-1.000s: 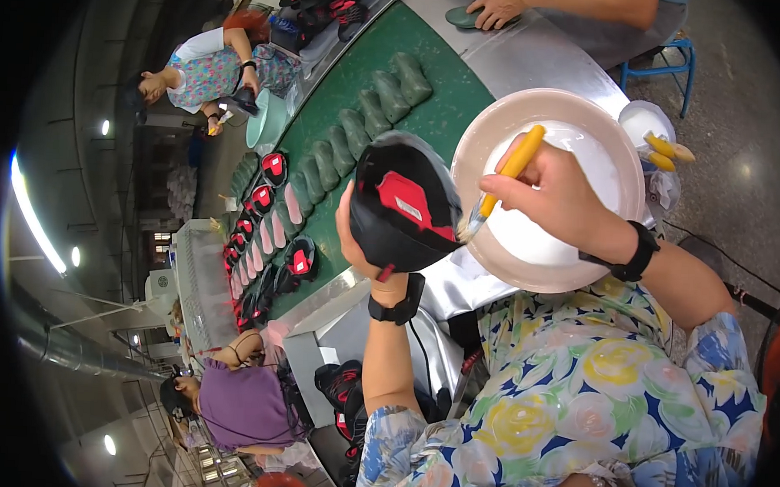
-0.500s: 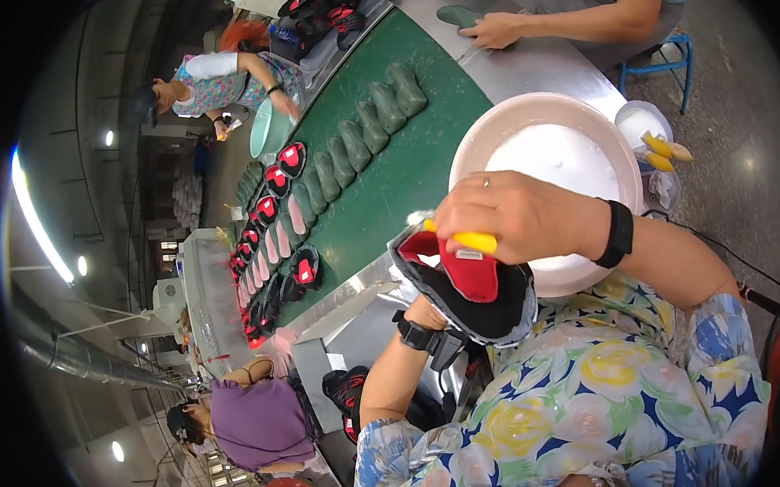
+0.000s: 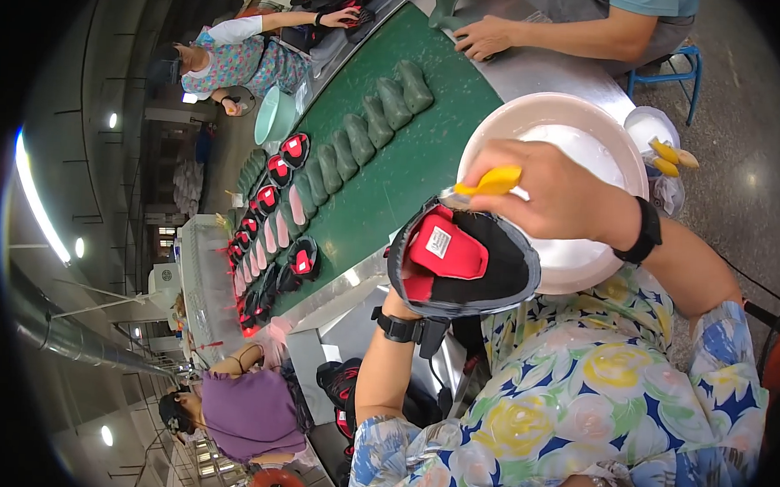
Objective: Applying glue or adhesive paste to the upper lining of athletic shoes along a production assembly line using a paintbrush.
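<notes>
My left hand holds up a black shoe upper with a red tongue and a white label; its open underside faces me. Most of that hand's fingers are hidden beneath the upper. In my right hand is a brush with a yellow handle. Its bristle end meets the far edge of the upper. A pale pink basin of white liquid stands right behind the upper, partly covered by my right hand.
A green conveyor belt carries a row of dark green shoe lasts, pink insoles and more red-and-black uppers. A small white tub with yellow-handled brushes sits right of the basin. Co-workers work at the far side, left, and upper right.
The upper has turned so its inside faces me more fully. My right hand with the brush has moved up and right along its edge. A far co-worker now reaches toward the stacked uppers.
</notes>
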Motion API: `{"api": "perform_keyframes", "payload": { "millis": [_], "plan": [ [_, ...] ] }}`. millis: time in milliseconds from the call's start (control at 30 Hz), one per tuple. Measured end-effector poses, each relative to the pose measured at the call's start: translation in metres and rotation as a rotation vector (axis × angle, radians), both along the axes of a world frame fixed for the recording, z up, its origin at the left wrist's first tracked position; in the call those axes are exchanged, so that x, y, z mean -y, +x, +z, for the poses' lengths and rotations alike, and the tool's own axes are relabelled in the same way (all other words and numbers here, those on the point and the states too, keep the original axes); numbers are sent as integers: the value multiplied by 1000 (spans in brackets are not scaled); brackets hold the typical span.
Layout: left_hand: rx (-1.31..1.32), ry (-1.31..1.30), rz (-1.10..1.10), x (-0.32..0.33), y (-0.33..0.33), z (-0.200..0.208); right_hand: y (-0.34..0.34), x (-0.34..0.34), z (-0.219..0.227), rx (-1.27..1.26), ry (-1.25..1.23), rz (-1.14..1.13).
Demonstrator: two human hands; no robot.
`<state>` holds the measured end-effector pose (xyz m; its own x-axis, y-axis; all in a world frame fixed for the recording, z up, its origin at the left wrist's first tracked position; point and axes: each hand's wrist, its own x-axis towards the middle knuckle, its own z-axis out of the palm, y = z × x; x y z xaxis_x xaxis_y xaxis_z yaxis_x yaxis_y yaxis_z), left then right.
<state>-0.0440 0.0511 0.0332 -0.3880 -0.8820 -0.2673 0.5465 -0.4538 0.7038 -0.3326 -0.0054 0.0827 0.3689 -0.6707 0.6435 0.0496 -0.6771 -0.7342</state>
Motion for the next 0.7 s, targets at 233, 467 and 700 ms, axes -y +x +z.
{"api": "perform_keyframes", "payload": {
  "millis": [233, 467, 700],
  "plan": [
    [161, -128, 22, -4, -4, 13, -4, -3, -1, -205, -61, 83],
    [501, -400, 141, 9, 3, 12, -6, -8, -6, -227, -38, -36],
    [982, -701, 518, 22, 26, -5, 13, -47, -9, -63, 136, 181]
  ]
}}
